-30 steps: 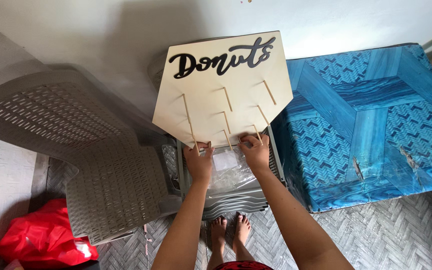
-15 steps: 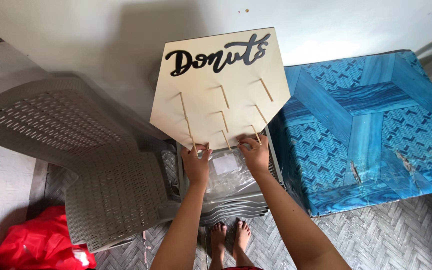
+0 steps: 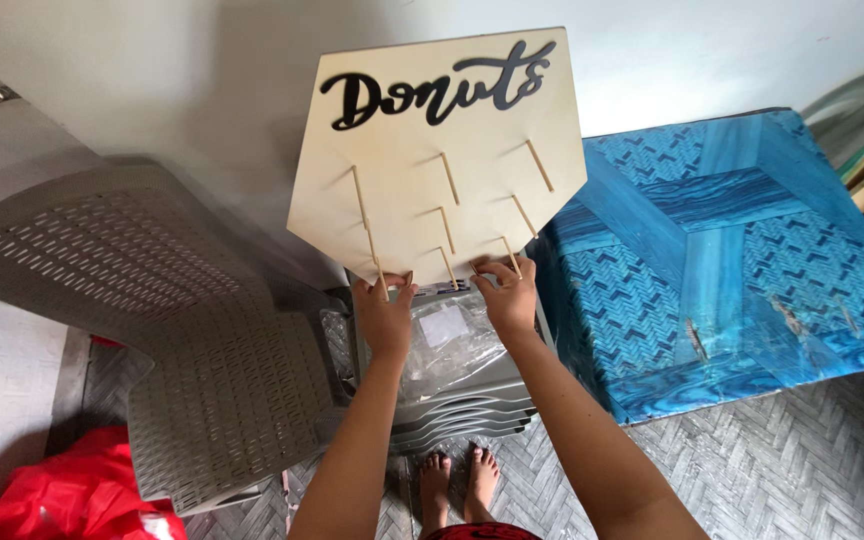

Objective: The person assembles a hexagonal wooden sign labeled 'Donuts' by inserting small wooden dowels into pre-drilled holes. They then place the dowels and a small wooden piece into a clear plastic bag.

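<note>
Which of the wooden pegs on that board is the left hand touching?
The lowest peg of the left column: the left hand grips the board right at it. The right hand holds beneath the lower right pegs.

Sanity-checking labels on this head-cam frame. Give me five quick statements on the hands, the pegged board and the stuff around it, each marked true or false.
1. Both hands grip the lower edge of the wooden board. True: left hand and right hand each hold the bottom edge.
2. The board carries thin wooden pegs. True.
3. The board lies flat on the blue cushion. False: it is held upright, near the wall, left of the cushion.
4. A grey slotted plastic chair sits on the person's left. True.
5. The red bag rests on top of the stacked grey stools. False: it lies on the floor at lower left, apart from the stools.
</note>
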